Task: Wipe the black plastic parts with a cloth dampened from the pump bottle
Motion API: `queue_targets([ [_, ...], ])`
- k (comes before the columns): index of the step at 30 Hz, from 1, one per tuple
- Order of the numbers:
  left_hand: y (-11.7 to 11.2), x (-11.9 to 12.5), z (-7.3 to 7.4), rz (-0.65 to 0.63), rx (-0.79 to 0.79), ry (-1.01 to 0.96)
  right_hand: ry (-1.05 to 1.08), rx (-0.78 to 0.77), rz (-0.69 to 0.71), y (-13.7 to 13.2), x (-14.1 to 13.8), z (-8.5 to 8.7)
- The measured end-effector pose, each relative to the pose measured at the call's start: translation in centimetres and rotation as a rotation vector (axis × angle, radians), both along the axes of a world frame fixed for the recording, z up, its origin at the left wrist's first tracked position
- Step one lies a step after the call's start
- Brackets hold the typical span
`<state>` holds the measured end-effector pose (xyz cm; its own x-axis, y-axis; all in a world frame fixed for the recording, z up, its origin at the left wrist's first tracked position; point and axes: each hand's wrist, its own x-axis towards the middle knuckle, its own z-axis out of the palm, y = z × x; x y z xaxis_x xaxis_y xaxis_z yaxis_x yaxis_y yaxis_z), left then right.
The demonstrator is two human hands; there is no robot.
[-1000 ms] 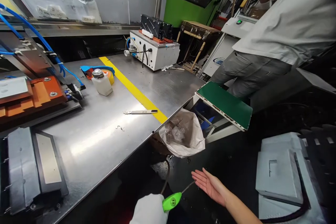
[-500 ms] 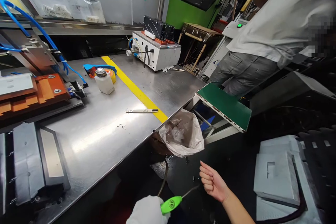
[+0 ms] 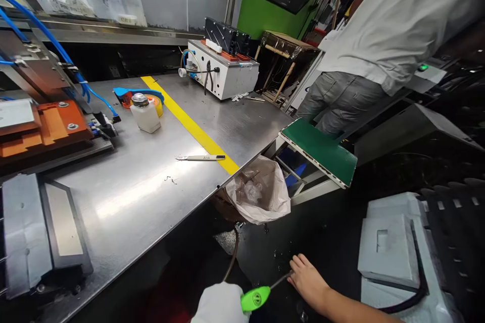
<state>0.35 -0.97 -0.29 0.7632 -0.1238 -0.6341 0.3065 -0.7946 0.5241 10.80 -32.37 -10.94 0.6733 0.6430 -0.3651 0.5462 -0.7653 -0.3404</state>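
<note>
Green-handled air gun (image 3: 256, 298) gripped in gloved left hand (image 3: 220, 304), fingers wrapped tight, near edge below steel table (image 3: 151, 192) | nozzle's long axis pointing right and far, tip meeting bare right hand (image 3: 308, 282) (loosely curled, holding nothing seen) | trash bag (image 3: 261, 192) hanging farther off.

The gloved left hand (image 3: 222, 304) is cut off by the bottom edge.
</note>
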Motion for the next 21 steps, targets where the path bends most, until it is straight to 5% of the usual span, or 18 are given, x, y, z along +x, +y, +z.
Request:
queue_targets([
  [5, -0.8, 0.2, 0.4, -0.023, -0.028, 0.007, 0.060, -0.054, 0.069, 0.3, -1.3, -1.4],
  [10, -1.1, 0.0, 1.0, -0.045, -0.072, 0.025, 0.201, 0.003, -0.047, 1.6, -1.4, -1.7],
  [16, -0.9, -1.1, 2.0, -0.018, -0.145, 0.022, 0.533, 0.188, -0.438, 2.1, 1.1, 1.0],
  [21, 0.4, -0.1, 2.6, 0.053, -0.211, -0.047, 0.733, 0.514, -0.855, 5.9, 1.8, 3.9],
])
